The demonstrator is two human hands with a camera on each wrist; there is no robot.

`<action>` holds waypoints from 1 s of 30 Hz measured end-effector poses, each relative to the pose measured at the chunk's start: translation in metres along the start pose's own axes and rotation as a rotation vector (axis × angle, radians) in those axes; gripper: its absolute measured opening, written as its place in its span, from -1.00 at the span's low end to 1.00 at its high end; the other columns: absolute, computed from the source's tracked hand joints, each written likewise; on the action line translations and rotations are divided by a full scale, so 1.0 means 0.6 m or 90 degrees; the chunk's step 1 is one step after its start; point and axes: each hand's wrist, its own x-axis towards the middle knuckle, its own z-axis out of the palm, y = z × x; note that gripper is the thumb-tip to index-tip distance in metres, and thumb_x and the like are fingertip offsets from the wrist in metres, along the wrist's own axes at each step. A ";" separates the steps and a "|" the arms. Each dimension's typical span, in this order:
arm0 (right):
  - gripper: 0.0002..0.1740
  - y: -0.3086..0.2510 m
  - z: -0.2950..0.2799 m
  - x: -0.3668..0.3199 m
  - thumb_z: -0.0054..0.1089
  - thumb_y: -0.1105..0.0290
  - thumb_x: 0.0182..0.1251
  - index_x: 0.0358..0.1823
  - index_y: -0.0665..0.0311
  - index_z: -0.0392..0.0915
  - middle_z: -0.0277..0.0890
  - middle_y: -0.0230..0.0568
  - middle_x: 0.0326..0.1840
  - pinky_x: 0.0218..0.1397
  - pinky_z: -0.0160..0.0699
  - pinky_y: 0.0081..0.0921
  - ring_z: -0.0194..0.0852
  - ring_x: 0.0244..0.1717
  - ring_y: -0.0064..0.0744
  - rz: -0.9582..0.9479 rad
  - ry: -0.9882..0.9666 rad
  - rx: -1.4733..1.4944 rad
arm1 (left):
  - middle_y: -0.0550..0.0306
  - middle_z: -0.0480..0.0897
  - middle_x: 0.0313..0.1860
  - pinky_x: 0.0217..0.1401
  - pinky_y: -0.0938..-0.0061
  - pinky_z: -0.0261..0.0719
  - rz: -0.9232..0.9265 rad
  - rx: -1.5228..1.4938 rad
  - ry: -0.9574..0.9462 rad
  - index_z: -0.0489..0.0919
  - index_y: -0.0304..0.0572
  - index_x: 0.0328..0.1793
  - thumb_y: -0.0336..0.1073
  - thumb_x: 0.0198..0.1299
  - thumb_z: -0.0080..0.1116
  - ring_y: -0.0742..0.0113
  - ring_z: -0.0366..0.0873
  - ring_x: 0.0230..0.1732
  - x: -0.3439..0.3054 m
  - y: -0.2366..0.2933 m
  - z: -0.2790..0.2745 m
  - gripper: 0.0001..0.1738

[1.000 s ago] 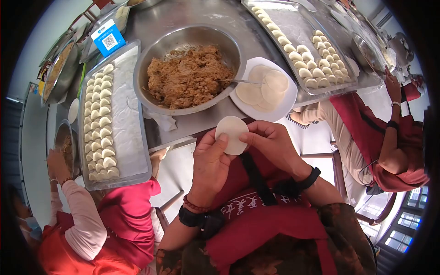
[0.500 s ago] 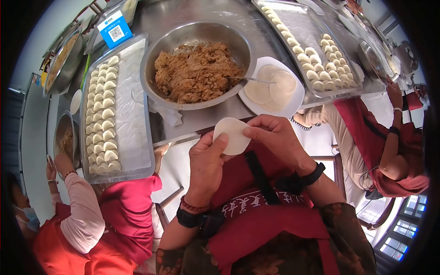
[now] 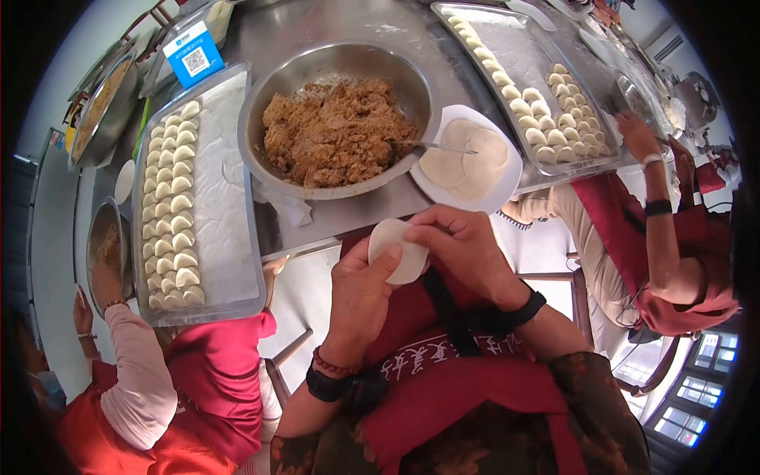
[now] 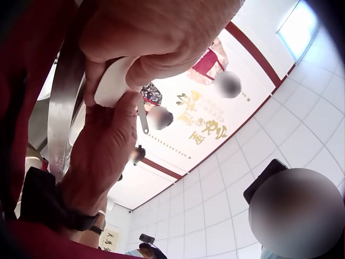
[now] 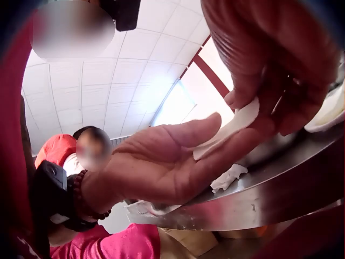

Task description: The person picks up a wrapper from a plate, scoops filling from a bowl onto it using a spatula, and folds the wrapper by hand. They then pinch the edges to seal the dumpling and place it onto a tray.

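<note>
Both hands hold one round white dough wrapper (image 3: 396,257) in front of the apron, below the metal bowl. My left hand (image 3: 360,297) grips its left edge, thumb on top and fingers beneath. With thumb and fingers my right hand (image 3: 467,253) pinches the upper right edge. In the right wrist view the wrapper (image 5: 229,129) lies along the left fingers and looks slightly bent. The bowl (image 3: 253,170) holds brown filling (image 3: 332,131), with a metal utensil (image 3: 439,147) resting in it. More wrappers (image 3: 467,162) lie on a white plate (image 3: 507,186) beside it.
Rows of folded dumplings (image 3: 170,206) fill the left side of a tray (image 3: 252,277); another tray (image 3: 546,162) of dumplings stands at the right. A blue code sign (image 3: 193,57) is behind the left tray. People sit on both sides, one with a hand (image 3: 107,281) in a small bowl.
My right hand has shifted slightly left over the wrapper, covering more of its upper right edge. At the right, another person's hand has come in beside the tray.
</note>
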 end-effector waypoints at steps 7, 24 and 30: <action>-0.68 -0.005 -0.069 0.035 0.31 0.29 0.38 0.04 0.32 0.58 0.68 -0.30 -0.31 -0.25 0.60 -0.63 0.63 -0.31 -0.61 0.042 0.103 0.093 | -0.15 0.65 0.07 0.29 0.02 0.63 -0.027 -0.099 -0.029 0.51 -0.41 0.21 -0.34 0.42 0.12 -0.10 0.64 0.17 0.006 0.018 -0.025 -0.67; -0.87 -0.095 -0.081 0.108 0.30 0.41 0.39 -0.15 0.30 0.72 0.71 -0.27 -0.26 -0.21 0.56 -0.63 0.58 -0.31 -0.62 -0.365 0.131 -0.247 | -0.27 0.56 0.22 0.43 -0.14 0.48 0.060 -0.196 0.005 0.43 -0.50 0.27 -0.25 0.47 0.03 -0.25 0.50 0.32 -0.011 0.136 -0.048 -0.57; -0.68 -0.139 -0.091 0.152 0.16 0.20 0.50 -0.09 0.30 0.74 0.65 -0.35 -0.34 -0.29 0.48 -0.70 0.50 -0.39 -0.67 -0.296 0.175 -0.121 | -0.30 0.53 0.25 0.46 -0.12 0.44 0.050 -0.239 0.000 0.38 -0.54 0.31 -0.23 0.52 -0.10 -0.28 0.46 0.35 -0.006 0.140 -0.042 -0.54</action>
